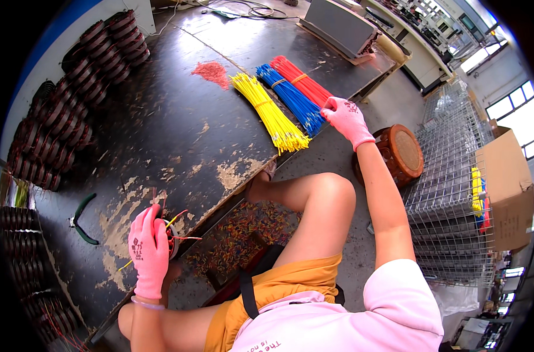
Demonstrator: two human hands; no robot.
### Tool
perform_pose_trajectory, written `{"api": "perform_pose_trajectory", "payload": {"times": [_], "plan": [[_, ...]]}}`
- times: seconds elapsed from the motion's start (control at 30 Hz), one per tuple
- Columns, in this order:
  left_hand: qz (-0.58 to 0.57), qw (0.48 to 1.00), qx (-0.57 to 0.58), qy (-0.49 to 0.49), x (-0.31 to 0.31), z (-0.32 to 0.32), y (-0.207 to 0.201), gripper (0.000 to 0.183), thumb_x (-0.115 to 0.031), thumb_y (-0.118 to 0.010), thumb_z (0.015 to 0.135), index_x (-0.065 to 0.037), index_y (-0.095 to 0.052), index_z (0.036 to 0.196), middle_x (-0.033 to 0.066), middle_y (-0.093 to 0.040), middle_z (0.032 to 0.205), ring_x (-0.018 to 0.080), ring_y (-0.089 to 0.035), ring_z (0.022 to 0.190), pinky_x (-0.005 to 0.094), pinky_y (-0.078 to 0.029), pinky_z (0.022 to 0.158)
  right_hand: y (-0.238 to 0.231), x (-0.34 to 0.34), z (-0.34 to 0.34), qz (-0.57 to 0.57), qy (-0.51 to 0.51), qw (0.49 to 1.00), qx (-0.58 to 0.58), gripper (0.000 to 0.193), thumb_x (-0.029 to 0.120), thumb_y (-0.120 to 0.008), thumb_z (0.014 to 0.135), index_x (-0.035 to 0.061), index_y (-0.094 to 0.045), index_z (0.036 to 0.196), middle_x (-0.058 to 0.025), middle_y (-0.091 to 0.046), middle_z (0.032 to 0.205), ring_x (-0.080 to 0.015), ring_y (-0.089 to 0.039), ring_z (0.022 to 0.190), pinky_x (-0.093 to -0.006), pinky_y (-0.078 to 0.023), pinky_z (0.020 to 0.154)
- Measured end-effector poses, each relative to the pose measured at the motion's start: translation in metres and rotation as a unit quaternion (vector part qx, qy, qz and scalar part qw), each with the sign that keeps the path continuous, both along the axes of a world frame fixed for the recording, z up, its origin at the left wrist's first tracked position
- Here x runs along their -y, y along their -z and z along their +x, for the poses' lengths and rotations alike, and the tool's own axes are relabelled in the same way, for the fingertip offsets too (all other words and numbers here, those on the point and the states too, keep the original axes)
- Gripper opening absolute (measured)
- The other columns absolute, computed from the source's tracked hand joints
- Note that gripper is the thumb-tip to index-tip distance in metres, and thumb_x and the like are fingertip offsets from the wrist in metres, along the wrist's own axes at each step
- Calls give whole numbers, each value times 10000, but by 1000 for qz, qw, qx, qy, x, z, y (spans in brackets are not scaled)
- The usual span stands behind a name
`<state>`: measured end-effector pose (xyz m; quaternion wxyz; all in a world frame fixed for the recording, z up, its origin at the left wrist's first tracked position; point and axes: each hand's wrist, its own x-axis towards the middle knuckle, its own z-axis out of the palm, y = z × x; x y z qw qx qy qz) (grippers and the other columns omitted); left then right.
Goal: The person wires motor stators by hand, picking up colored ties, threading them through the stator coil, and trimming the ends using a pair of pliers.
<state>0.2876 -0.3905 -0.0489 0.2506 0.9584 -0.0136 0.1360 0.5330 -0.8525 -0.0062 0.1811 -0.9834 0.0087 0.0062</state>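
Note:
My left hand (149,246), in a pink glove, is closed around a small wire-wound stator (173,242) at the table's near edge. Thin red and yellow leads stick out of it, and my fingers hide most of its body. Stretched out to the right, my right hand (344,117), gloved the same way, has its fingers pinched at the near end of a bundle of red wires (299,77). Beside that lie a banded bundle of blue wires (290,97) and a bundle of yellow wires (267,111).
Stacked wound stators (61,126) line the left side of the worn black table (161,111). Green-handled cutters (81,220) lie near my left hand. Small red scraps (212,74) sit behind the yellow bundle. A wooden stool (404,151) and wire cages (448,193) stand at right.

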Motion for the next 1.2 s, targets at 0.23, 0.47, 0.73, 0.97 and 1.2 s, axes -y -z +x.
{"api": "perform_pose_trajectory", "payload": {"times": [0.23, 0.47, 0.73, 0.97, 1.2], "plan": [[3, 1000, -2, -2, -3, -1, 2, 328, -117, -583, 975, -15, -638, 1282, 163, -651, 1259, 352, -615, 1160, 435, -468, 1016, -8, -15, 8, -90, -29, 995, 34, 201, 267, -647, 872, 108, -717, 973, -133, -746, 965, -341, -709, 937, -433, -545, 849], [-5, 1000, 5, -5, 6, 1, 1, 318, -117, -584, 982, -10, -643, 1275, 156, -661, 1242, 348, -621, 1147, 432, -469, 1022, 2, 27, -33, 189, 14, 977, 100, 171, 177, -711, 870, 49, -699, 983, -51, -698, 833, -169, -651, 746, -308, -518, 704], [42, 985, 165, -16, 17, -3, -25, 606, -118, -708, 922, 2, -488, 1474, 211, -492, 1496, 392, -456, 1377, 464, -405, 1114, -41, -101, -127, 499, -55, 854, 138, 82, 54, -746, 923, 21, -681, 961, 23, -644, 824, -23, -558, 719, -201, -466, 638], [198, 933, 288, 81, 24, 1, -96, 324, -121, -825, 740, -144, -745, 1054, 39, -636, 950, 269, -673, 972, 434, -588, 873, -51, -230, -159, 550, -277, 769, -171, 105, 46, -761, 897, 12, -732, 992, -25, -644, 886, -70, -595, 797, -233, -476, 717], [-109, 983, 120, -90, 12, -8, -35, 211, -13, -678, 933, -25, -678, 1143, 140, -573, 1092, 270, -674, 912, 353, -549, 761, 29, -289, -120, 334, -341, 831, -286, 264, 224, -691, 969, -3, -735, 1095, -10, -676, 824, -67, -564, 734, -252, -486, 669]]}}
